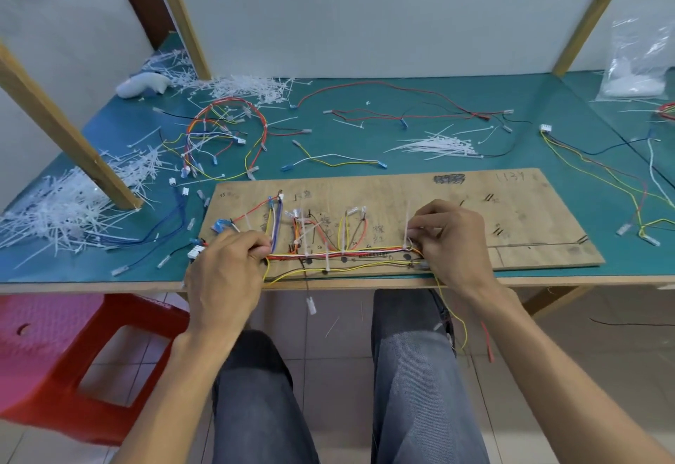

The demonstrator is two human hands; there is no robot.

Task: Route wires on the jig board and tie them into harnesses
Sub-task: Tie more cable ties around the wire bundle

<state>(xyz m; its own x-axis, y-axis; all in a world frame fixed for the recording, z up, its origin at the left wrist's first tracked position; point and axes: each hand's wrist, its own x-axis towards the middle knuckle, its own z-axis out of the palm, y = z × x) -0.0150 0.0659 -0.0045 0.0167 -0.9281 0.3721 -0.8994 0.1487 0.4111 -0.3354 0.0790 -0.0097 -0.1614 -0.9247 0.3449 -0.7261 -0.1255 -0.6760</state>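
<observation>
Board (475, 215) one, bundle (358, 252) one; left hand (226, 270) fingers curled, gripping bundle's left end; right hand (453, 240) fingers pinching upright white tie (407, 215).

Green table (358, 138): jig board (548, 215), loose wires (403, 122), cable ties (442, 145).

Matt, scuffed plywood jig board (511, 208), smooth teal table mat (401, 156), seemingly plastic white cable ties (438, 145)

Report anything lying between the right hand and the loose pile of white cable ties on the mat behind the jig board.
Nothing visible blocks it. The right hand pinches at the wire bundle on the jig board; the cable ties lie past the board's far edge, with only bare board and green mat between.
</observation>
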